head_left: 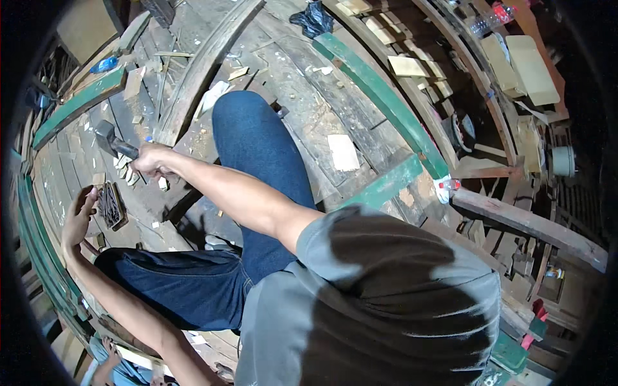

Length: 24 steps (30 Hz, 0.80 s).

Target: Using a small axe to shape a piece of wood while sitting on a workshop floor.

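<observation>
My right hand [152,161] grips a hammer [116,145], its metal head pointing left above some scattered wood chips. My left hand [82,215] is raised at the left with curved fingers apart and nothing clearly visible in them, just beside a container of nails [111,204] on the planks [71,161]. My bent legs in jeans [251,141] are under and beside my right arm.
Green timbers [380,96] and a long bare beam [199,71] lie around me. A black bag [312,22] is at the top, stacked wood pieces [409,66] and bottles [483,24] at the right. Another person's hand [109,354] shows at the bottom left.
</observation>
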{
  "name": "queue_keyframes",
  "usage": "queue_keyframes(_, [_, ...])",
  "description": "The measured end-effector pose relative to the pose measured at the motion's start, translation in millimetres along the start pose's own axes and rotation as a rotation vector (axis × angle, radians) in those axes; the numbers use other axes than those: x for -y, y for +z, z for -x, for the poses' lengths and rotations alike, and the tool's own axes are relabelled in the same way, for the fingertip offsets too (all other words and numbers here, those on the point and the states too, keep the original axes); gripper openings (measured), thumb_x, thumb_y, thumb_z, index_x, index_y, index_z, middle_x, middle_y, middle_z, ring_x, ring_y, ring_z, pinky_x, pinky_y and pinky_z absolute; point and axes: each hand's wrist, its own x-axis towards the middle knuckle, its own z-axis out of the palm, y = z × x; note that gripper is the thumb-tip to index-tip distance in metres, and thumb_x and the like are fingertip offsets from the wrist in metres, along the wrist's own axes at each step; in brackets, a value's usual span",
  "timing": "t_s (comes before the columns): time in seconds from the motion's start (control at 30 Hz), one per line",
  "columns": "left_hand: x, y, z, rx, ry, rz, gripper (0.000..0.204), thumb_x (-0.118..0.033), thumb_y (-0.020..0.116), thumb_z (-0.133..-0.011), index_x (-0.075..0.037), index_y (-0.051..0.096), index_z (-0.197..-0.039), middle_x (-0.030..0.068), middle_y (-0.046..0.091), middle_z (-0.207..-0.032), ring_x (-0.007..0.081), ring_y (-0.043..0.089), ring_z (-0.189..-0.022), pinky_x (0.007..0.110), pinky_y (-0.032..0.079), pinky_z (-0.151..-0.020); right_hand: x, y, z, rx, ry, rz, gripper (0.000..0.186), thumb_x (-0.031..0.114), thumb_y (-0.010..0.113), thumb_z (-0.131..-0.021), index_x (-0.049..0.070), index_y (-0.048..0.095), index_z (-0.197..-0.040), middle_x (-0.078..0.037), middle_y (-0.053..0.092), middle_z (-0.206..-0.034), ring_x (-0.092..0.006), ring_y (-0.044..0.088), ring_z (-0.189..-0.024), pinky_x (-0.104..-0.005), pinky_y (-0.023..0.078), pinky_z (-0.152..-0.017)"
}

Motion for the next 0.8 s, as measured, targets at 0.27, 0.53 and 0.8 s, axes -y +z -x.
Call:
queue_keyframes(0.27, [24.2,-5.2,-5.8,-0.003,0.019,0.031,0.058,-0.047,0.051,-0.091,-0.002,0.049,-0.127,0.011,0.055,-0.12,0.0181,0.051,-0.107,0.029,0.041,-0.084,-9.7,4.9,-22.9,-0.12,-0.085,0.447,0.021,0.015,0.061,-0.069,-0.005,0.063,-0.074,-0.016,0.062,-0.062,-0.0263,0.061,-0.053,-0.0375,0.05,-0.048])
queue_keyframes(0.53, [-20.8,-3.8,4.8,-0.003,0.007,-0.019,0.058,-0.045,0.052,-0.092,0.0,0.047,-0.128,0.0137,0.055,-0.12,0.0202,0.052,-0.107,0.032,0.042,-0.087,-18.1,-12.4,-37.7,-0.174,-0.155,0.737,0.027,0.018,0.068,-0.063,0.003,0.068,-0.086,-0.015,0.068,-0.083,-0.0295,0.066,-0.08,-0.04,0.053,-0.065])
queue_keyframes(0.8, [-6.6,9.6,13.6,-0.076,0.034,0.015,0.062,-0.049,0.063,-0.083,-0.001,0.054,-0.121,0.0152,0.062,-0.113,0.0205,0.058,-0.105,0.03,0.044,-0.088,-28.6,-12.8,-13.0,-0.118,-0.139,0.776,0.033,0.023,0.061,-0.068,-0.001,0.065,-0.091,-0.022,0.065,-0.086,-0.0317,0.065,-0.083,-0.0383,0.052,-0.071])
